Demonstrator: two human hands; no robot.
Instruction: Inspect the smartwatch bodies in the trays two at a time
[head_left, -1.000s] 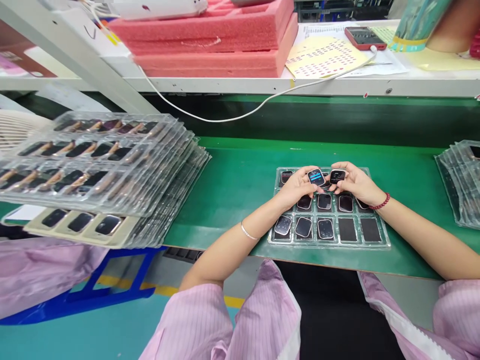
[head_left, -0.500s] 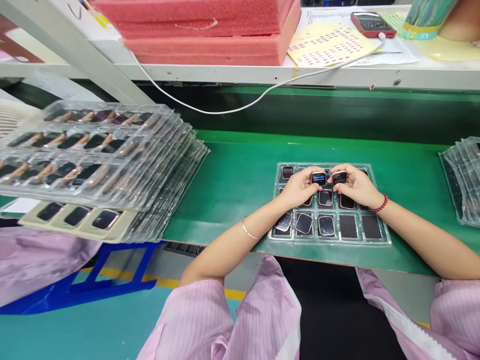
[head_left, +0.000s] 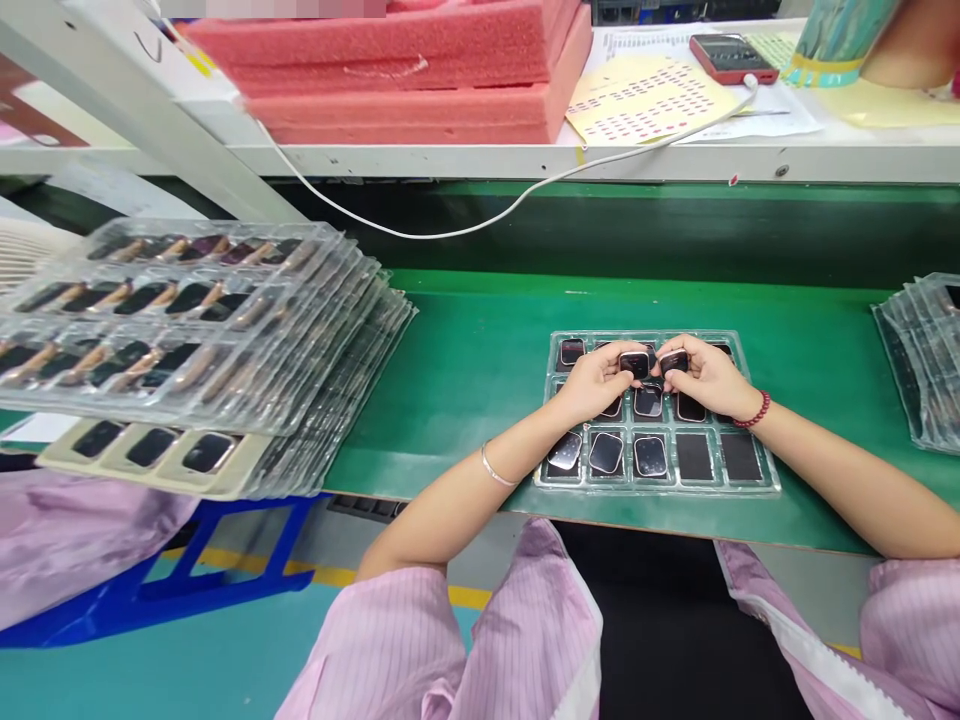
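Note:
My left hand [head_left: 598, 382] is closed on a smartwatch [head_left: 635, 365] without a strap, its dark square screen facing me. Close beside it, my right hand [head_left: 705, 372] grips a second smartwatch [head_left: 673, 362] of the same kind, thumb at its lower edge. Both are held just above a clear plastic tray [head_left: 652, 488] lying on the green bench. Several more watches sit in its pockets, such as one watch [head_left: 649, 456] in the front row. Two front pockets at the right show only dark lining. My hands hide part of the back and middle rows.
A tall, leaning stack of clear trays [head_left: 352, 330] filled with watches stands at the left. More stacked trays [head_left: 919, 370] are at the right edge. Above the bench, a shelf [head_left: 637, 160] carries red foam blocks [head_left: 405, 90], papers and a phone [head_left: 733, 58]; a white cable [head_left: 420, 236] droops from it.
The left watch's screen showed blue lines earlier and is now mostly dark. The right watch has tilted slightly, and both hands stay over the tray. The whole view has shifted a little.

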